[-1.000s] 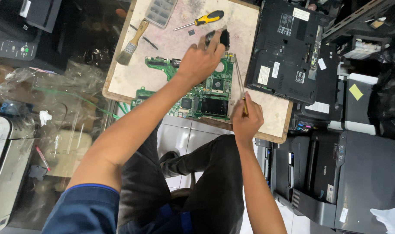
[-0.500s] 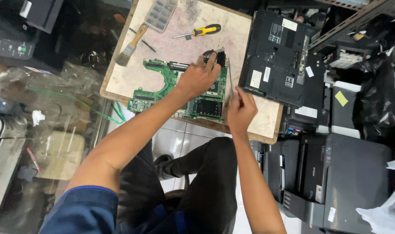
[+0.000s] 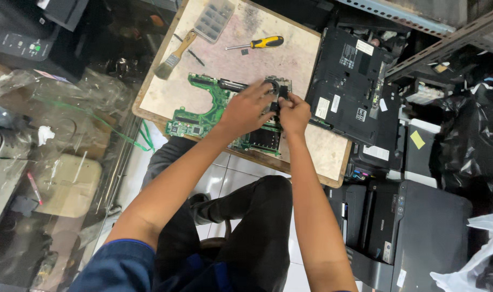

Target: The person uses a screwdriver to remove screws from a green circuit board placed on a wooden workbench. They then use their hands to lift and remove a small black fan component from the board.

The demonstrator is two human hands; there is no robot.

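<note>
A green laptop motherboard (image 3: 199, 111) lies on a wooden work board (image 3: 241, 59) across my lap. My left hand (image 3: 245, 110) rests over the motherboard's right part, fingers on a small black part (image 3: 282, 94) next to a round metal fan housing (image 3: 272, 84). From the right, my right hand (image 3: 294, 114) meets it, thumb and fingers pinching the same black part. The two hands touch each other. Much of the motherboard's right half is hidden under them.
On the board lie a yellow-and-black screwdriver (image 3: 261, 42), a wooden brush (image 3: 173, 57) and a clear compartment box (image 3: 214, 19). A black laptop base (image 3: 348, 92) sits at right, a dark printer (image 3: 419, 238) below it, and plastic-wrapped items (image 3: 57, 124) at left.
My right hand left the board's near right edge, where it held a thin tool, and moved up to the black part beside my left hand. The view shifted slightly.
</note>
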